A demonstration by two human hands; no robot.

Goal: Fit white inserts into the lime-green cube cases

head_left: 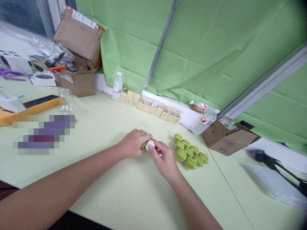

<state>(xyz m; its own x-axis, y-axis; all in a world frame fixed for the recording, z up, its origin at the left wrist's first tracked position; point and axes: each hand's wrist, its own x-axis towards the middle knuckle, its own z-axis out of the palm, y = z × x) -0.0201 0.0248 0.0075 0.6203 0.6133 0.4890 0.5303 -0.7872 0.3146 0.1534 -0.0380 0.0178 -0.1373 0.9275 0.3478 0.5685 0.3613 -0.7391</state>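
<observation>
green case with white piece | held over the desk | left hand wraps the green, right hand pinches the white | i'd say steady, light, even pressure would serve best

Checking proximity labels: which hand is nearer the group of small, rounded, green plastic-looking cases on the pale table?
Right. The right hand is beside the green cases, a strip of table between them; the left hand is farther off, on the right hand's far side.
</observation>
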